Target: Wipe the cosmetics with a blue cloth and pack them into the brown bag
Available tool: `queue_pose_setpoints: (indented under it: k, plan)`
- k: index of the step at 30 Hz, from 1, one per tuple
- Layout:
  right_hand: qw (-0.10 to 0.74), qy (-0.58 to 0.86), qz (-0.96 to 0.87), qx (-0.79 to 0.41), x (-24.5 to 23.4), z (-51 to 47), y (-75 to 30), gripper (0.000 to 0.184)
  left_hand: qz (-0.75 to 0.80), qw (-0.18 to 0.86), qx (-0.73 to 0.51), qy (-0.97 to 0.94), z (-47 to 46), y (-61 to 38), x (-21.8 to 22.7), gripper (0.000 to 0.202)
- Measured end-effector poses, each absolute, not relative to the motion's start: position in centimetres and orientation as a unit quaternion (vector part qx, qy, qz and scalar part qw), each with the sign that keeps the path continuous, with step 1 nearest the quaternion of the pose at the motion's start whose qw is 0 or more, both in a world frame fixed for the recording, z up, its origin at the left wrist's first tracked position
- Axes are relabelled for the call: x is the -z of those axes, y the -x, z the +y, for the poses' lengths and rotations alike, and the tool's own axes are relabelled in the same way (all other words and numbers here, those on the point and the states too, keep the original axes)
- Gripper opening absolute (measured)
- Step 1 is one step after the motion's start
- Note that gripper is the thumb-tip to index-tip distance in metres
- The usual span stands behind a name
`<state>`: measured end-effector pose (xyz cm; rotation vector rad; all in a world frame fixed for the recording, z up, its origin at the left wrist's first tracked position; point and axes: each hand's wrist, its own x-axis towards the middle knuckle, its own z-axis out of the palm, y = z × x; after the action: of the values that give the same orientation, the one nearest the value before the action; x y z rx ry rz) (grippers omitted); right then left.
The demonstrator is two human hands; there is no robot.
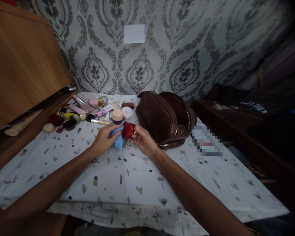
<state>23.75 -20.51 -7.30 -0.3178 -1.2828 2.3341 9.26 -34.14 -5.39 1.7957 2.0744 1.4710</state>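
Note:
Closed around a light blue cloth [118, 143] is my left hand [104, 139], which presses the cloth to the side of a small dark red bottle [128, 129]. The bottle sits between the fingers of my right hand [144, 140], held above the table by its gold-coloured end. Just behind my hands stands a jar [117, 116] with a peach lid and a dark base. A makeup brush [100, 121] lies close to my left fingers. To the right of my right hand rests a brown leather bag [159, 114], its zip undone and its top gaping.
Several cosmetics, among them a pink tube [105, 110] and a round white compact [127, 112], crowd the back left of the patterned tablecloth [137, 183]. A pixelated flat item [206, 141] lies right of the bag. Wooden furniture [24, 59] borders the left side.

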Motion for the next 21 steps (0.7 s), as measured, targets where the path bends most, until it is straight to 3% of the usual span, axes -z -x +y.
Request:
queue_pose_setpoints:
  k: [7, 15, 21]
  plan:
    - [0.308, 0.121, -0.532, -0.779, 7.8, -20.8, -23.7, 0.052, 0.664, 0.201, -0.549, -0.466, -34.2, -10.1, 4.8, 0.042]
    - [0.283, 0.137, -0.618, -0.72, 7.9, -20.9, -23.7, 0.06, 0.686, 0.2, -0.582, -0.388, -34.3, -10.4, 4.6, 0.056]
    - [0.238, 0.071, -0.642, -0.725, 7.7, -21.9, -23.9, 0.065, 0.686, 0.203, -0.556, -0.423, -34.3, -10.4, 4.8, 0.058]
